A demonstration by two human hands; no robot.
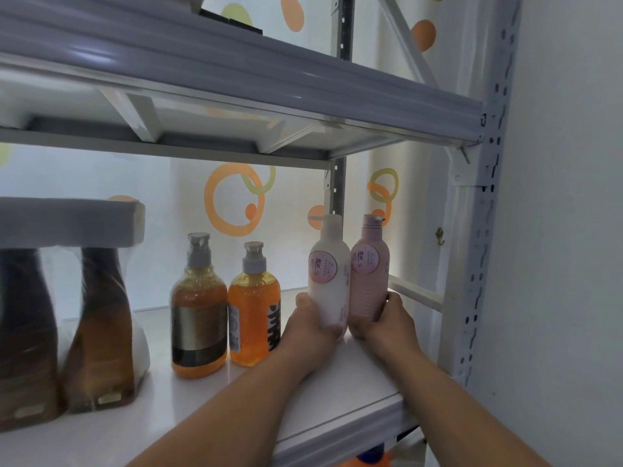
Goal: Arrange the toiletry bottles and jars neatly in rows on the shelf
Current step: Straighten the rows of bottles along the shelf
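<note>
Both arms reach up onto the shelf. The left hand is wrapped around the bottom of a white pump bottle. The right hand is wrapped around the bottom of a pink pump bottle. The two bottles touch side by side near the right end of the shelf. The hands hide their bottoms, so I cannot tell if they stand on it.

They look like smooth, hard plastic, so they may be slippery. They are tall and thin, so they could tip. If full, they will feel heavy. Holding them low on the body seems best, not by the pump.

The shelf is white, flat and shiny. To the left stand an orange pump bottle and an amber pump bottle. Behind is a wall with orange rings.
</note>
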